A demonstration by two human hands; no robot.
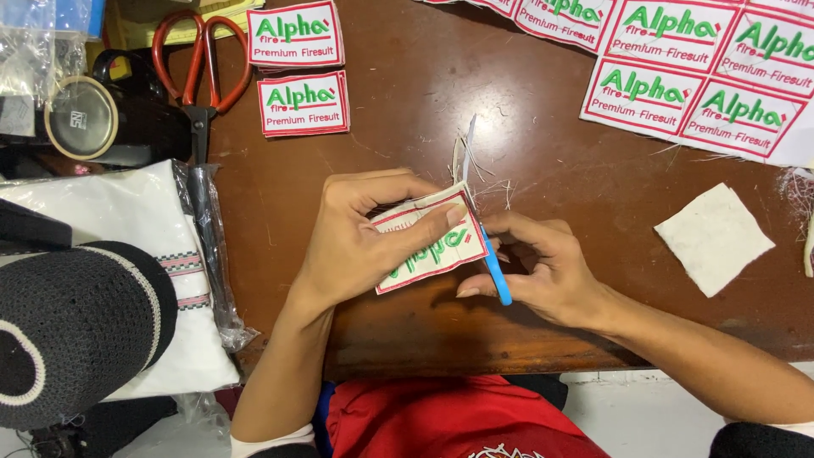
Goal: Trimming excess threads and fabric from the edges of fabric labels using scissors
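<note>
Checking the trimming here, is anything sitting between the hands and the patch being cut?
Nothing visible. The left hand grips the embroidered patch directly, and the right hand works blue-handled scissors at its edge. The red-handled scissors and other patches lie apart.

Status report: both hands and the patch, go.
Left hand grips embroidered patch. Right hand works blue-handled scissors at its edge. Cut threads litter brown table just behind.

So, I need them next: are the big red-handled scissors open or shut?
Shut. The red-handled scissors lie on the table untouched, handle loops nearly together, blades closed.
</note>
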